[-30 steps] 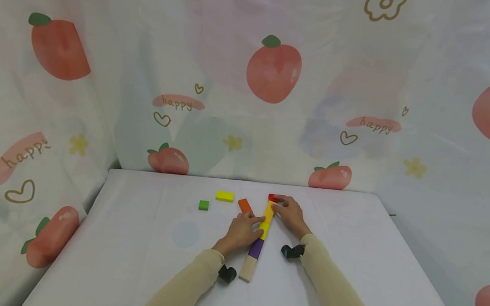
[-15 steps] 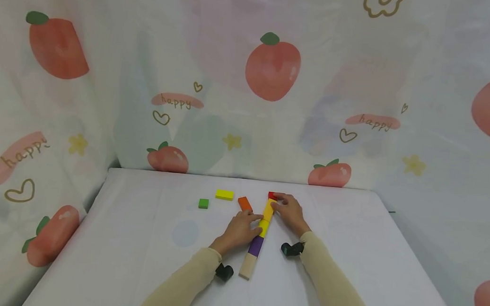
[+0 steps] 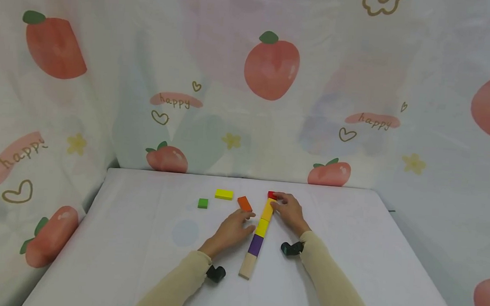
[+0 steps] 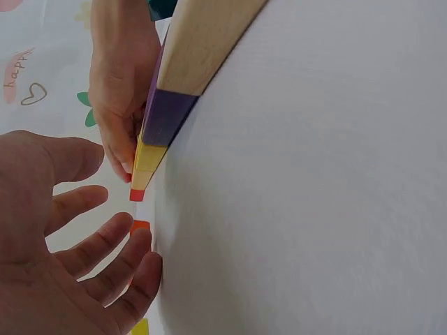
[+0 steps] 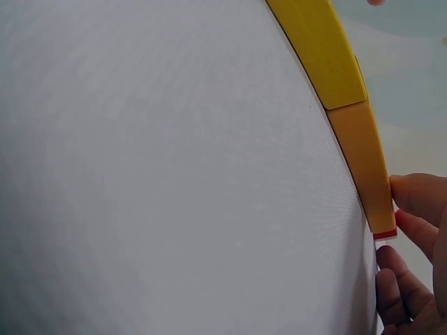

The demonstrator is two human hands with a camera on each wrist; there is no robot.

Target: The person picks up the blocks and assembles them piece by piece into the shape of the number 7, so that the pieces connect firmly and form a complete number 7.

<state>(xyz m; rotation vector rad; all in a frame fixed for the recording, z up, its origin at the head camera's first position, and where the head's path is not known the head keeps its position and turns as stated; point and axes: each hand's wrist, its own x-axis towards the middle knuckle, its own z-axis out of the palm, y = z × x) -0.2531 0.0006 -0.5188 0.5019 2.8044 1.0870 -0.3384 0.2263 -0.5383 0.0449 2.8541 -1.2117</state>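
Note:
Wooden blocks lie end to end in a slanting row: a natural wood block nearest, then a purple block, a yellow block, an orange-yellow block and a red block farthest. At the far end, my right hand has its thumb against the side of the orange-yellow block and its index finger at the red one. No clear pinch shows in the right wrist view. To the left of the row, my left hand holds nothing; its fingers are spread, close to an orange block.
A yellow block and a green block lie at the back left of the white table. Beyond its far edge hangs a patterned curtain. A dark device sits at each wrist.
My left hand has come off the yellow block and moved left, away from the row. The right hand stays at the far end, and the blocks look unmoved.

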